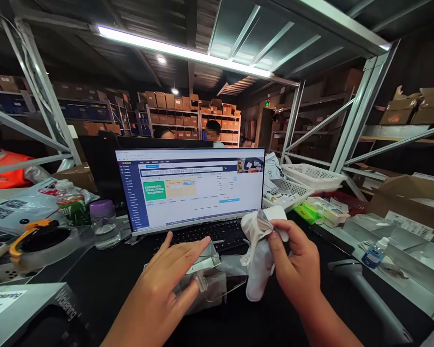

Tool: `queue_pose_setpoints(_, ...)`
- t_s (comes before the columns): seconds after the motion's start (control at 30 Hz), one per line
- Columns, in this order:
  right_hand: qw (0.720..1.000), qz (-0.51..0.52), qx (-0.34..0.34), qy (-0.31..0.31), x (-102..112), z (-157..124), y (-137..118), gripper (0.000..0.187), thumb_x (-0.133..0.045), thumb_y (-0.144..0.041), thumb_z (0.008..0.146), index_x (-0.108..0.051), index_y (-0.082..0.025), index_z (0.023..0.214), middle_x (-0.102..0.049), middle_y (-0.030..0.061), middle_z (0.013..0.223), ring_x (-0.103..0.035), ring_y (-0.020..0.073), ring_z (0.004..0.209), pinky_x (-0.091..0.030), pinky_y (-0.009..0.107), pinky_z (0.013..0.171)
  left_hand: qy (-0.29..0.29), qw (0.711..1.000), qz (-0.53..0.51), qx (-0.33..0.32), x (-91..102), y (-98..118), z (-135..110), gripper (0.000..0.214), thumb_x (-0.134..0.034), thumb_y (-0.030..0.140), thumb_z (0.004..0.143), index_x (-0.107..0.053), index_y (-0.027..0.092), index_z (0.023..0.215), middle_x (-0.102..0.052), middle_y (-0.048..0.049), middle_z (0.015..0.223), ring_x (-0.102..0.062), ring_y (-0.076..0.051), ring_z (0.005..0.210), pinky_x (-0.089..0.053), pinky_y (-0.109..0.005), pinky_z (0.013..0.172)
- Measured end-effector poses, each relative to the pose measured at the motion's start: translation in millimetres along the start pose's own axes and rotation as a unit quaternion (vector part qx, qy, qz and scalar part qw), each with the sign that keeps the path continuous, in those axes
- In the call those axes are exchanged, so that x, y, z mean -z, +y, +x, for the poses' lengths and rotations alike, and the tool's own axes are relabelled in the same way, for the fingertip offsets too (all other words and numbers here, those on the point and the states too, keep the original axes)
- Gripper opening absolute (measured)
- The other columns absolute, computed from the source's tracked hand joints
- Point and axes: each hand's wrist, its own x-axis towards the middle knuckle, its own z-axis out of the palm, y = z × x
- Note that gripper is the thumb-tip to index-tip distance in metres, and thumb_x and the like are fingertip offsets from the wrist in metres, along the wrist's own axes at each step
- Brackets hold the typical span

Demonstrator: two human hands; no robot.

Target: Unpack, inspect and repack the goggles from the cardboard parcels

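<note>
My right hand (pixel 297 260) is closed on a white T-shaped item (pixel 259 270) in a thin translucent wrap, pinching it near the top. The item hangs upright in front of the keyboard (pixel 188 234); its exact kind is unclear. My left hand (pixel 162 284) has its fingers spread, palm down, over a clear plastic bag (pixel 213 289). A small loop of clear plastic (pixel 201 282) lies against the left thumb. Behind the left fingers, part of a small light box (pixel 208 260) shows, mostly hidden.
A monitor (pixel 202 207) stands ahead. Right: a barcode scanner (pixel 365 289), a small blue bottle (pixel 375 253) and white baskets (pixel 311 176). Left: a tape roll (pixel 63 248), a purple-lidded jar (pixel 104 231) and a printed box (pixel 25 308). A person in an orange vest (pixel 10 168) is at far left.
</note>
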Motion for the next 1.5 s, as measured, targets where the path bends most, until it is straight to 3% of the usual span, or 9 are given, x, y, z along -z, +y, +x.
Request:
queue_pose_setpoints(0.17,0.979,0.051,-0.020,-0.195,-3.9,-9.9,-5.9,0.012,-0.053,-0.025,0.099,-0.064,-0.025,0.105,-0.068,-0.0009,0.084,-0.062,0.0155,0.073,-0.045,0.025,0.071,0.026,1.000,0.003,-0.014,-1.6,1.8,3.3,0.062,-0.054,0.015,0.085,-0.047,0.029,0.144,-0.072,0.0001,0.124,-0.070,-0.018,0.112,-0.043,-0.047,0.114)
queue_pose_setpoints(0.3,0.912,0.151,-0.083,-0.372,15.8,-2.2,2.0,0.027,-0.050,-0.036,0.102,-0.061,-0.031,0.125,-0.067,0.0033,0.117,-0.061,0.0229,0.108,-0.043,0.032,0.094,0.102,0.994,-0.015,0.046,4.0,6.8,8.6,0.047,-0.058,0.015,0.076,-0.066,0.025,0.121,-0.079,0.0013,0.104,-0.073,-0.022,0.107,-0.054,-0.037,0.104)
queue_pose_setpoints(0.4,0.855,0.214,-0.091,-0.463,24.5,6.8,9.9,0.042,-0.070,-0.033,0.089,-0.058,-0.029,0.130,-0.064,0.0058,0.122,-0.060,0.0255,0.108,-0.045,0.033,0.092,0.109,0.992,-0.034,0.055,9.6,10.9,11.4,0.042,-0.060,0.013,0.070,-0.072,0.024,0.108,-0.079,0.0022,0.101,-0.075,-0.022,0.101,-0.058,-0.033,0.099)
queue_pose_setpoints(0.67,0.881,0.244,-0.077,-0.399,-17.1,-2.2,6.1,0.037,-0.072,-0.010,0.069,-0.037,-0.022,0.071,-0.048,-0.0067,0.071,-0.038,0.0109,0.066,-0.031,0.021,0.060,0.108,0.994,-0.033,-0.002,10.2,21.1,9.3,0.039,-0.053,0.006,0.072,-0.071,0.021,0.103,-0.079,0.0005,0.094,-0.075,-0.016,0.086,-0.063,-0.024,0.081)
queue_pose_setpoints(0.87,0.917,0.225,-0.069,-0.323,-25.7,-13.4,2.4,0.040,-0.070,-0.027,0.078,-0.032,-0.022,0.066,-0.038,-0.0067,0.065,-0.032,0.0112,0.062,-0.026,0.024,0.057,0.130,0.989,0.041,-0.062,20.4,29.4,11.0,0.032,-0.051,0.004,0.079,-0.065,0.015,0.105,-0.078,-0.0029,0.090,-0.075,-0.018,0.079,-0.064,-0.032,0.083)
queue_pose_setpoints(1.03,0.882,0.297,-0.099,-0.351,-24.8,-12.1,4.9,0.052,-0.077,-0.049,0.078,-0.034,-0.022,0.065,-0.037,-0.0070,0.063,-0.029,0.0104,0.058,-0.025,0.023,0.052,0.079,0.994,0.031,-0.074,25.3,32.2,8.0,0.027,-0.053,0.007,0.083,-0.065,0.015,0.107,-0.076,-0.0046,0.091,-0.073,-0.020,0.076,-0.064,-0.032,0.069)
queue_pose_setpoints(1.3,0.946,0.166,-0.028,-0.276,-45.1,-36.2,-6.5,0.054,-0.082,-0.018,0.066,-0.029,-0.021,0.062,-0.036,-0.0096,0.056,-0.027,0.0074,0.053,-0.021,0.022,0.049,0.038,0.992,0.036,-0.119,13.9,37.9,9.6,0.026,-0.044,0.003,0.089,-0.065,0.015,0.098,-0.074,-0.0029,0.085,-0.072,-0.019,0.074,-0.064,-0.041,0.083)
queue_pose_setpoints(1.4,0.925,0.174,-0.081,-0.328,-43.3,-30.5,-5.9,0.053,-0.082,-0.010,0.059,-0.031,-0.021,0.064,-0.039,-0.0102,0.060,-0.029,0.0075,0.056,-0.023,0.021,0.050,0.015,0.995,-0.011,-0.099,13.8,30.2,8.9,0.024,-0.052,0.005,0.085,-0.065,0.018,0.101,-0.075,-0.0008,0.089,-0.071,-0.017,0.076,-0.063,-0.040,0.087)
queue_pose_setpoints(1.5,0.863,0.195,-0.112,-0.453,-26.0,-11.3,3.0,0.048,-0.078,-0.005,0.059,-0.034,-0.022,0.068,-0.041,-0.0104,0.065,-0.030,0.0077,0.060,-0.024,0.020,0.051,0.009,0.995,-0.058,-0.075,16.6,23.5,9.4,0.031,-0.061,0.007,0.079,-0.064,0.021,0.106,-0.075,0.0017,0.093,-0.071,-0.015,0.077,-0.061,-0.040,0.091)
